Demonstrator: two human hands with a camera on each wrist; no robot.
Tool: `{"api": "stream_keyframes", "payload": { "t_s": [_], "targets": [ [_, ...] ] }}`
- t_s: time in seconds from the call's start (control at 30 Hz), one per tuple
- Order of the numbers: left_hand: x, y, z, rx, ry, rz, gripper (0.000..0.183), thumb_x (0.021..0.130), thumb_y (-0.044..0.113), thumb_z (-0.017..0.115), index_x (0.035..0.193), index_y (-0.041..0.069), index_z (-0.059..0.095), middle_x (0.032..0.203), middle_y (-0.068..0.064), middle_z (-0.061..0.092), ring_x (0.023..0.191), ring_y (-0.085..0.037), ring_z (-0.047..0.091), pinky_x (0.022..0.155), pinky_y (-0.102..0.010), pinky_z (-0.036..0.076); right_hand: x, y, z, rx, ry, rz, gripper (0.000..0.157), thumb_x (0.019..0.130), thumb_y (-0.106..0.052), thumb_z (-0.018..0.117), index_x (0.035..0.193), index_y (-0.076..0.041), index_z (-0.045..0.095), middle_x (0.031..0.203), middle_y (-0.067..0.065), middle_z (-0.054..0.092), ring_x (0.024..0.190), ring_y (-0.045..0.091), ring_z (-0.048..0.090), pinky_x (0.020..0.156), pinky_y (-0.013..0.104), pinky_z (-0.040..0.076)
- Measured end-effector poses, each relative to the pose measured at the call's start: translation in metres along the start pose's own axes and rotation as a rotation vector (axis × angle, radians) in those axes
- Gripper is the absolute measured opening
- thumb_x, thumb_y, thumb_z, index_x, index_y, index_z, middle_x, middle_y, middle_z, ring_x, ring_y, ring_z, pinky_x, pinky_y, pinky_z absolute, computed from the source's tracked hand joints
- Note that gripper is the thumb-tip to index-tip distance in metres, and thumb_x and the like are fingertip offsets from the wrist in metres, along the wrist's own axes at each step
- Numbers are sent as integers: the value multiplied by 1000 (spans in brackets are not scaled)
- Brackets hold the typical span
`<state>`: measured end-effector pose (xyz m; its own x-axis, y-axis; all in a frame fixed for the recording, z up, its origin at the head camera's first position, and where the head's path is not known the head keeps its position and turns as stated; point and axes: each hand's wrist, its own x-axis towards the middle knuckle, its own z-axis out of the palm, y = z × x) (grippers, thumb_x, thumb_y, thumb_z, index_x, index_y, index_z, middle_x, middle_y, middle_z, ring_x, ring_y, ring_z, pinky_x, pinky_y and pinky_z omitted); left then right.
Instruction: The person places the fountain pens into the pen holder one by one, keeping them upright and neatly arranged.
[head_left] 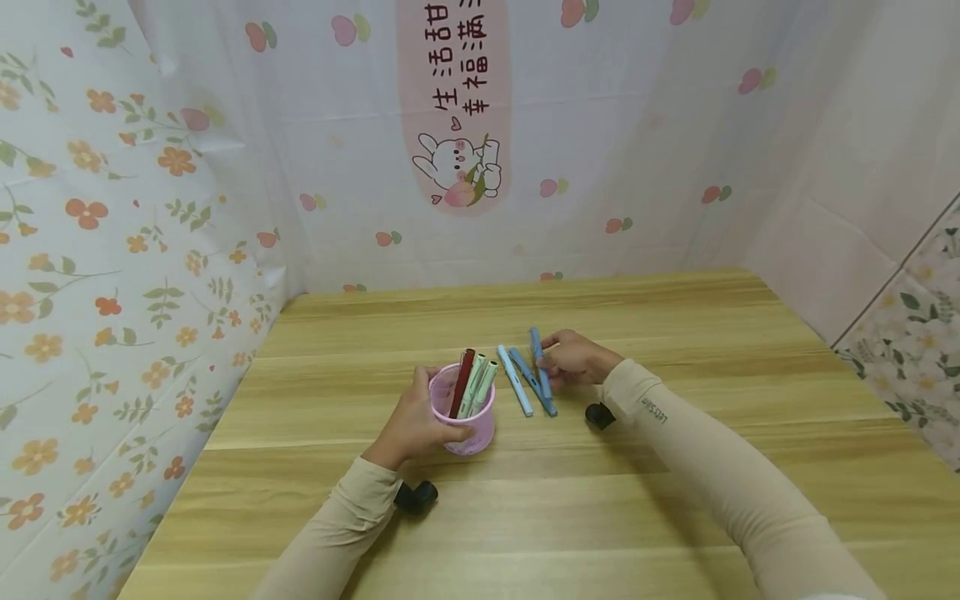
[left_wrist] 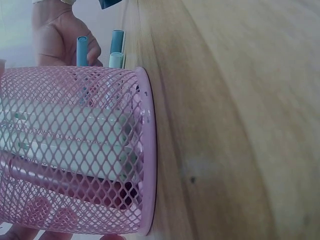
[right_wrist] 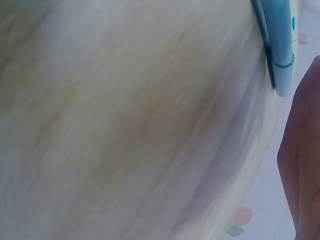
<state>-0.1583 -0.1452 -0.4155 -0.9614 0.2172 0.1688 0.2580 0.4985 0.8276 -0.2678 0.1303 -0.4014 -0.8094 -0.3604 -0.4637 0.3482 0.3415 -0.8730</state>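
Note:
My left hand grips a pink mesh pen cup around its side. Inside the cup lean a dark red pen and pale green pens; the mesh in the left wrist view shows them standing on its base. To the right, my right hand pinches a blue pen by its middle. Just left of that pen, a second blue pen and a light blue pen lie on the table. The right wrist view catches only part of the hand at its right edge.
The wood-grain table spreads out around both hands. Behind it hangs a printed curtain, and a flowered cloth borders the left side. A black wrist camera sits under the left wrist, another under the right.

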Motion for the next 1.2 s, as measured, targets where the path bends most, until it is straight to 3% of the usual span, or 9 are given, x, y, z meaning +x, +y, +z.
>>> {"api": "stream_keyframes", "payload": {
  "t_s": [0.17, 0.4, 0.7, 1.2],
  "targets": [
    [-1, 1, -1, -15, -6, -2, 92, 55, 14, 92, 127, -1, 37, 117, -19, 58, 101, -30, 59, 88, -44, 49, -2, -2, 2, 36, -11, -14, 54, 95, 2, 53, 142, 3, 26, 76, 7, 49, 61, 13, 48, 60, 27, 52],
    [0, 0, -1, -5, 3, 8, 91, 54, 14, 93, 125, -2, 38, 116, -19, 58, 99, -28, 59, 86, -42, 50, -6, -8, 7, 54, -25, -31, 53, 96, -1, 52, 142, 0, 26, 101, 15, 53, 77, 19, 57, 71, 31, 54],
    [0, 1, -1, -15, 2, 2, 90, 54, 12, 92, 125, -2, 38, 116, -19, 58, 99, -29, 59, 87, -42, 49, -11, -14, 14, 101, -51, -55, 52, 96, 0, 50, 141, 0, 24, 106, 19, 53, 77, 18, 57, 66, 28, 54],
    [-1, 2, -1, -20, 4, -5, 91, 54, 12, 92, 126, -2, 38, 116, -20, 58, 99, -30, 59, 87, -43, 49, -16, -22, 22, 100, -29, -79, 50, 96, -3, 53, 140, -1, 28, 92, 11, 54, 72, 16, 56, 63, 26, 53]
  ]
}}
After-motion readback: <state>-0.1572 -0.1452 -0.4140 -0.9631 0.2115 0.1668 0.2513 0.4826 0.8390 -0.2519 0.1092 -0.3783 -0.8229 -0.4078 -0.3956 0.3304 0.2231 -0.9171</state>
